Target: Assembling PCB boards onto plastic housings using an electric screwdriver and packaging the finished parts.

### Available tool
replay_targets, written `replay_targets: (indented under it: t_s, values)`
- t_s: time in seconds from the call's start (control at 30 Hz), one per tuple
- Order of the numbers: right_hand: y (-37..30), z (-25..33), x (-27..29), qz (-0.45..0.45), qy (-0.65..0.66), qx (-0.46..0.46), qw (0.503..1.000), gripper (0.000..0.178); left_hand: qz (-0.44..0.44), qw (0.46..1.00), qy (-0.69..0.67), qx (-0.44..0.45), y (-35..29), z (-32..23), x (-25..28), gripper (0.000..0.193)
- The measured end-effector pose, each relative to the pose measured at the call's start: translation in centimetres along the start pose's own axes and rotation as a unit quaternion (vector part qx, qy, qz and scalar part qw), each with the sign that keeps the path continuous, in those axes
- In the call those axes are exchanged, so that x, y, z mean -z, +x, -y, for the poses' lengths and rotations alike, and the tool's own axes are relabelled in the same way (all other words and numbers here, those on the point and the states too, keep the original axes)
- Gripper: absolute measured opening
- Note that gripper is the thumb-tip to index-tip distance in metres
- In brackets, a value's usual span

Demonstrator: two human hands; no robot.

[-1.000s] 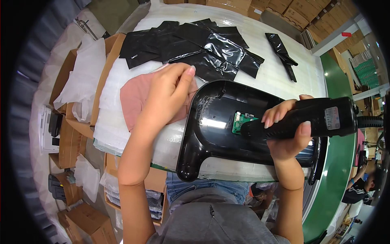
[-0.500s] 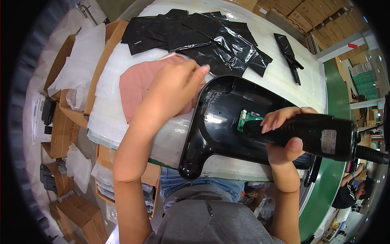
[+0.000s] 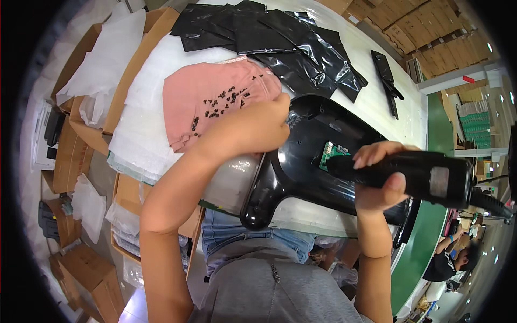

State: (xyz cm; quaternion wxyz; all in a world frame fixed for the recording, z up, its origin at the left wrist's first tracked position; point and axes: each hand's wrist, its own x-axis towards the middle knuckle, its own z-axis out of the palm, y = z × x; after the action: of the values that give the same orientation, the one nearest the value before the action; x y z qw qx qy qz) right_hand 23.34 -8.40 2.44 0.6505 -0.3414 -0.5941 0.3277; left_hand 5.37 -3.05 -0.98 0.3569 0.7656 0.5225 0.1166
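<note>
At the left, my pink cloth (image 3: 183,99) lies flat with small black screws (image 3: 232,98) scattered over it, just left and to the far side of my left hand (image 3: 263,128), the nearer of my two to them. That hand is curled in at the left rim of the black shell (image 3: 293,180); its tips are too hidden to tell whether they pinch anything. To its right and nearer me, the green board (image 3: 326,156) sits inside the shell. Further right, my right hand (image 3: 372,202) is wrapped around the black tool (image 3: 417,173), whose long axis runs left to right, nose leftward over the board.
</note>
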Motion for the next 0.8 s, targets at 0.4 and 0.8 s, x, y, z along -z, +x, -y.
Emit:
replay_targets:
  t_s: [0.4,0.8]
  values:
    - [-0.5,6.8,6.9,-0.113,0.196,0.096,0.969,0.047,-0.048,0.959,-0.271,-0.069,-3.3,-1.0,-2.6,0.06]
    - [-12.0,12.4,17.7,-0.067,0.202,0.092,0.973,0.05,0.005,0.766,-0.643,0.016,-4.6,-4.1,-2.6,0.064]
